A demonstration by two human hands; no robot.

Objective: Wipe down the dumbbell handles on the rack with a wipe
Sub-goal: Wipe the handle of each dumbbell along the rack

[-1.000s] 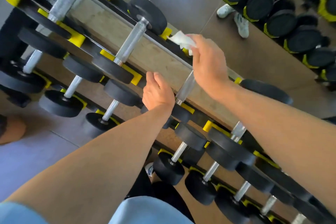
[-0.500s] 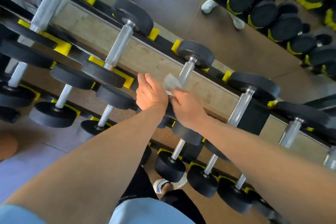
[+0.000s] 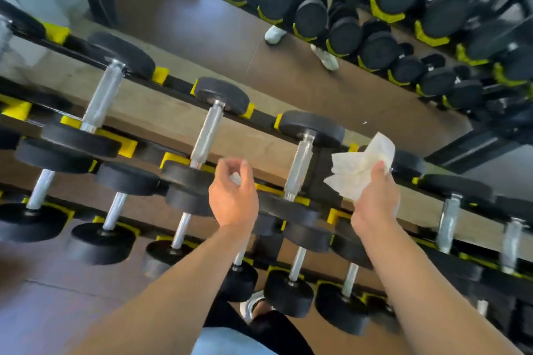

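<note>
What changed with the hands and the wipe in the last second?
The right hand lifted the wipe off the dumbbell handle and moved right. The left hand let go of that dumbbell's end. The dumbbells stayed on the rack.

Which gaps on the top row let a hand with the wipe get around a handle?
Bare wood shows between the handle by the left hand and the next handle, and beyond toward the left handle. The right hand holds the wipe. The lower rows are crowded with weight heads.
</note>
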